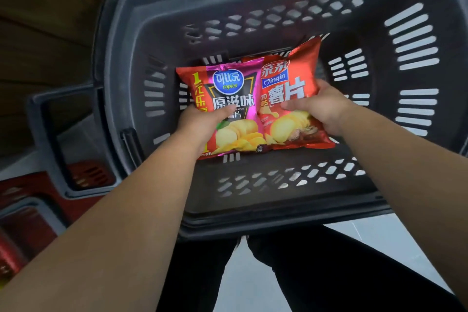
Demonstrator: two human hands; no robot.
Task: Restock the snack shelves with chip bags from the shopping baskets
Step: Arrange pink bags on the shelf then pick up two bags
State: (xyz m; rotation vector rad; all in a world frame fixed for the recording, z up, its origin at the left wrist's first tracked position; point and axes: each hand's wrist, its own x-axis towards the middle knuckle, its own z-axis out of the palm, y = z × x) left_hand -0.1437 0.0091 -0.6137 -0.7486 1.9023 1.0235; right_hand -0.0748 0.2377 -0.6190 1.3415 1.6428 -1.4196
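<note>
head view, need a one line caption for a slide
Left hand grips a Copico chip bag and right hand a red Qinqin chip bag inside a grey shopping basket.

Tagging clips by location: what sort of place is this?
Probably a shop or supermarket. Inside a grey shopping basket, the left hand grips a branded purple chip bag and the right hand a red chip bag. A red basket sits at lower left.

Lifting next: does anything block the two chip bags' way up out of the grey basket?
Nothing visible: the grey slotted plastic basket is open above the purple-black chip bag and red chip bag; shelves unseen.
</note>
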